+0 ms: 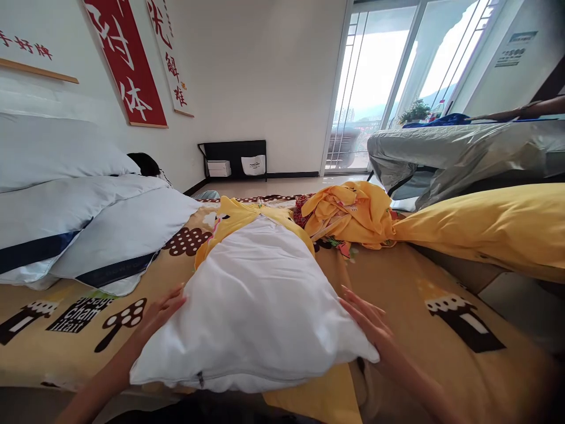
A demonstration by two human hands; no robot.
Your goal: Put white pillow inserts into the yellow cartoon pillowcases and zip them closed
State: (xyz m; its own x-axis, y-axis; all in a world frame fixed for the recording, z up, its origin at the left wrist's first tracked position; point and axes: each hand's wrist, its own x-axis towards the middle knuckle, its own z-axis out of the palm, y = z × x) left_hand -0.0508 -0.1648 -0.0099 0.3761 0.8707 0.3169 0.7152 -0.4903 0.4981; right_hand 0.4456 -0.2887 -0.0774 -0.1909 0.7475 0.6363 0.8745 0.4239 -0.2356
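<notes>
White fabric fills the middle of the head view: a plump pillow [260, 306] lies on the bed, its wide end toward the person and its far end inside a yellow cover [229, 215]. Along the near edge runs a seam with a small dark zip pull [200, 378].

The left hand [166, 309] rests against the pillow's left edge, fingers extended and unclenched. The right hand [366, 321] lies along the right edge in the same way, fingers straight and slightly spread, gripping nothing.

Beyond the left hand, a strip of patterned sheet [397, 306] separates it from a stack of white pillows [110, 235] with dark blue bands. On the right, a wider stretch of sheet lies between the right hand and a long yellow pillow [494, 227] at the bed's side. Ahead, room is tighter: a bunched yellow cloth [353, 215] sits just beside the cover and meets the long pillow's narrow end.

The sheet is tan, printed with mushrooms, houses and lettering. Past the bed, a black rack [236, 141] stands by the pale wall, and red and white scrolls [130, 65] hang at left. Bright glass doors [375, 70] are at the right, near a table under a silvery cover [424, 147], where another person's arm [534, 109] reaches in by a blue cloth [459, 119].
</notes>
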